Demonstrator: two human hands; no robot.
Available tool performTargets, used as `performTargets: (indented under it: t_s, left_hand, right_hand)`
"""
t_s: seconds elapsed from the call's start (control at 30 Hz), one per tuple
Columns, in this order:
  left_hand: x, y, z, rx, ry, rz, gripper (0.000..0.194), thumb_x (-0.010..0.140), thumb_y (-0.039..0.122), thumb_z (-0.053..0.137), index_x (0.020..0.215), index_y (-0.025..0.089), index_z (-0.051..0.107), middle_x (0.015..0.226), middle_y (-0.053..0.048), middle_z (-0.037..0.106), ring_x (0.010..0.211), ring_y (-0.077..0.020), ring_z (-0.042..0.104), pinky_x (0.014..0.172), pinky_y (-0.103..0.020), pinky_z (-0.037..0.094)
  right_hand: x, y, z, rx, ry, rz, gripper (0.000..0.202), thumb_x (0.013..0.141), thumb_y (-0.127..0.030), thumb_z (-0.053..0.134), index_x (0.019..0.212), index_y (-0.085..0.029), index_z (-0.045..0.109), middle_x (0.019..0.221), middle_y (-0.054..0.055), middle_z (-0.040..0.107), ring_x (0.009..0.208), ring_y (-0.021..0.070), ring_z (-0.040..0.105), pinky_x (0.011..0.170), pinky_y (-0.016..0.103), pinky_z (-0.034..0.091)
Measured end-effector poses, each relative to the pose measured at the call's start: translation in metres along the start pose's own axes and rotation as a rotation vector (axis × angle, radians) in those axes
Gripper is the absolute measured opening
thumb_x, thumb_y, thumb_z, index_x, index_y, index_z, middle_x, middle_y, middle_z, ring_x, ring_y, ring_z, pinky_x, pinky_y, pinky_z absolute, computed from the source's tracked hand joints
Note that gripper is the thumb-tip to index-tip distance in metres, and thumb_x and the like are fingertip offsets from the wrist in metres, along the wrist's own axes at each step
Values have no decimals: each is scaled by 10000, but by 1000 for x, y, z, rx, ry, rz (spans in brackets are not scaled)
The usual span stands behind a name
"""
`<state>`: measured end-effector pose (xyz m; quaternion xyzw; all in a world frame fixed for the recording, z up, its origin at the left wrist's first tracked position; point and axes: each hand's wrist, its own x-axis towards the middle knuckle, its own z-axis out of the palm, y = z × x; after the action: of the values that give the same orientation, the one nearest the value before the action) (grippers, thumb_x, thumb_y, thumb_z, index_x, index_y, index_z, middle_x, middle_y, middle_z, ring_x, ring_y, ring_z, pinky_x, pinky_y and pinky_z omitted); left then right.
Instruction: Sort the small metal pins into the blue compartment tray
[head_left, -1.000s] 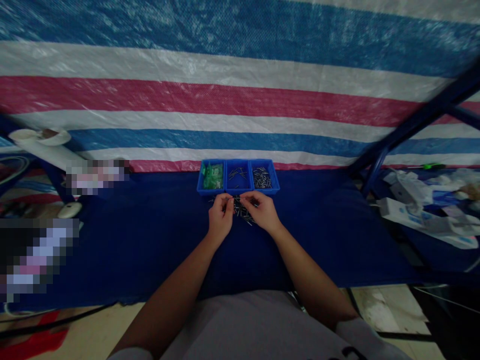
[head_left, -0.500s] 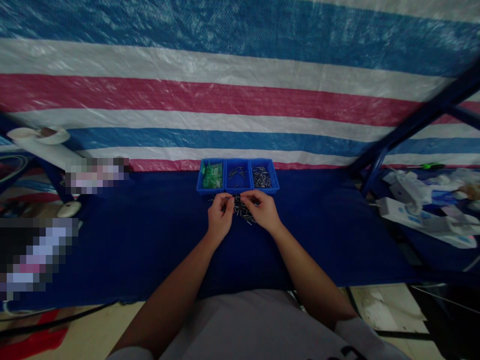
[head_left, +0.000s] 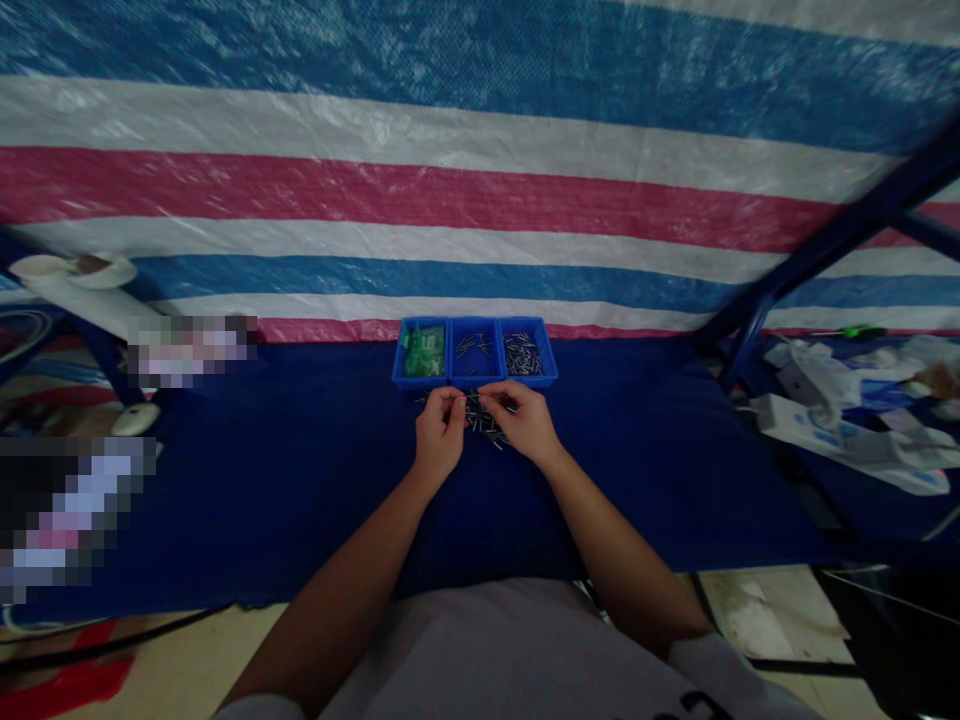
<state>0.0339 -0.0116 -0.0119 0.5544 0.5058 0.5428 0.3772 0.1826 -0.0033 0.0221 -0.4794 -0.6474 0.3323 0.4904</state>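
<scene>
My left hand and my right hand meet just in front of the blue bin. Fingers and thumb of each are pinched together, with a thin metal pin spanning the small gap between them. Its exact kind is too small to make out. Beneath and between the hands lies a loose pile of similar thin dark pins, partly covered by the fingers. The bin has three compartments: green packets at left, a few slim pins in the middle, and many small metal pieces at right.
A dark blue cloth covers the table. Striped sheeting hangs behind it. On the right are a blue frame bar, a white power strip and plastic bags. A white roll and blurred-out patches are at left.
Both hands keep their pinch over the pile, with only slight finger movement. The view has shifted very slightly.
</scene>
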Motion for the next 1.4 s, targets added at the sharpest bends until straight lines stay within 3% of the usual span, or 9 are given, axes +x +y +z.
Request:
performTargets:
  t_s: [0.4,0.67,0.77,1.0,1.4]
  left_hand:
    - [-1,8,-3,154,-19,46,275,938,400,441,844,179,575,599,33,555,549,-102,539,575,-219,418]
    - [-1,11,-4,181,-21,52,397,955,404,404,645,180,510,533,32,506,500,-93,481,543,-220,376]
    - [-1,11,-3,138,-12,52,379,954,411,409,683,180,538,543,30,517,507,-97,497,547,-222,391]
    - [-1,10,-1,35,2,62,215,900,376,533,996,190,581,625,37,572,557,-105,574,565,-217,445]
    - [-1,10,-3,112,26,30,318,922,432,468,778,179,595,563,31,547,532,-108,535,556,-226,428]
  right_hand:
    - [-1,0,2,107,-26,63,164,788,-280,668,910,-187,725,809,42,727,670,145,644,638,274,516]
    - [-2,1,3,96,-57,33,170,800,-279,664,935,-192,721,821,44,726,686,145,648,642,270,514]
    - [-2,0,3,71,-46,3,168,806,-290,666,934,-200,725,840,48,724,700,149,647,643,272,511]
    - [-1,0,3,75,4,35,169,796,-291,665,914,-188,729,813,49,718,676,150,641,636,275,513]
    - [-2,-3,2,54,-33,22,177,803,-303,660,930,-203,731,830,48,724,694,154,639,658,287,521]
